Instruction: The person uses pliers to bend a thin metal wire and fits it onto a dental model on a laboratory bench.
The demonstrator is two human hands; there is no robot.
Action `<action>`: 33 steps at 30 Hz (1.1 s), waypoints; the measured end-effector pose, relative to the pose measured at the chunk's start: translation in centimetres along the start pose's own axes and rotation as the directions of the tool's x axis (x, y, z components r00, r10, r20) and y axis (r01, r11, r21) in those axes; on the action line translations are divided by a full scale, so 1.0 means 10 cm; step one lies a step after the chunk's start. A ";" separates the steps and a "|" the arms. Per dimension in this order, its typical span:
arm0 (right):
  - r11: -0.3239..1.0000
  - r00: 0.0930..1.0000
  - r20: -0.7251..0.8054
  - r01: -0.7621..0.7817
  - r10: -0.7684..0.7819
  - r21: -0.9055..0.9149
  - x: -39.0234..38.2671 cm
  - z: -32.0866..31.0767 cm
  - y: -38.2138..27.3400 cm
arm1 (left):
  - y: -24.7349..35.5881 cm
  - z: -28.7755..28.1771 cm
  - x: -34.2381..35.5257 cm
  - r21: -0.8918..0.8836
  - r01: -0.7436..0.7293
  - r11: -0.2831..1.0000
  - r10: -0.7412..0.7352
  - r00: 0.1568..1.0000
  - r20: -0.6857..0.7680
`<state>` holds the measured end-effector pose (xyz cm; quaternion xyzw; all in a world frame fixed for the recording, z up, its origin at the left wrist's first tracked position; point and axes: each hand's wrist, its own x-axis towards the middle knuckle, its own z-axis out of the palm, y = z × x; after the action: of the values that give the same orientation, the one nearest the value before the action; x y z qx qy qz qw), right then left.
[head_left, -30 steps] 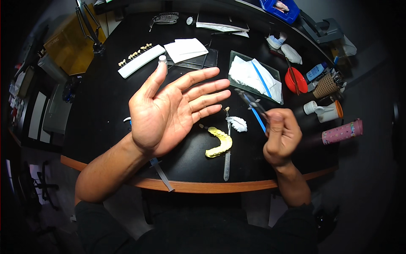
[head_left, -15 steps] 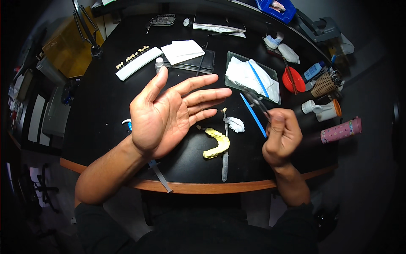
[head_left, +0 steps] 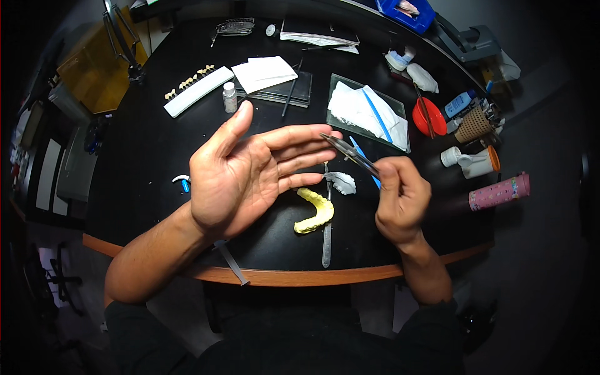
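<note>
My left hand (head_left: 234, 175) is held palm up over the desk, its fingers stretched out and thumb raised, holding nothing. My right hand (head_left: 403, 197) is closed on a slim dark metal tool that looks like tweezers (head_left: 356, 154). Its tip points left and meets the left fingertips, or lies just over them. Below the hands, a yellow horseshoe-shaped dental cast (head_left: 321, 215) rests beside a flat grey spatula (head_left: 326, 247). Crumpled white tissue (head_left: 342, 182) lies at the spatula's upper end. A blue stick (head_left: 356, 145) is partly hidden behind the tool.
At the back left are a white shade-guide holder with tooth samples (head_left: 200, 90), a small bottle (head_left: 229, 99) and white paper (head_left: 265, 74). A glass plate (head_left: 400, 145) bears tissues. Rightward stand a red bowl (head_left: 437, 119), a white-orange cup (head_left: 481, 164) and a pink bottle (head_left: 500, 192). A syringe (head_left: 232, 264) overhangs the front edge.
My right hand has moved slightly left, bringing the tool's tip to the left fingertips. My left hand stays open and nearly still. The view has shifted slightly.
</note>
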<state>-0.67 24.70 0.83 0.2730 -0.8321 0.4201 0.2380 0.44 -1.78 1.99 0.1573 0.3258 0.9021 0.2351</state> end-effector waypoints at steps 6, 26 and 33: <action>0.934 0.955 -0.296 0.121 -0.016 0.337 -0.11 -0.02 0.00 | 0.00 0.01 -0.01 0.003 -0.008 1.000 0.008 1.000 -0.012; 0.995 0.992 0.076 -0.098 0.096 0.018 -0.04 0.02 0.06 | 0.05 -0.03 -0.02 -0.107 -0.134 0.985 0.131 0.991 -0.035; 0.995 0.992 0.080 0.091 -0.095 0.050 -0.04 -0.03 -0.07 | 0.03 -0.01 0.00 -0.149 -0.163 0.975 0.156 0.986 -0.055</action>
<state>0.16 24.67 1.10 0.3340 -0.8176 0.4163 0.2162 0.32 -2.08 2.13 0.1450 0.2469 0.9436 0.1662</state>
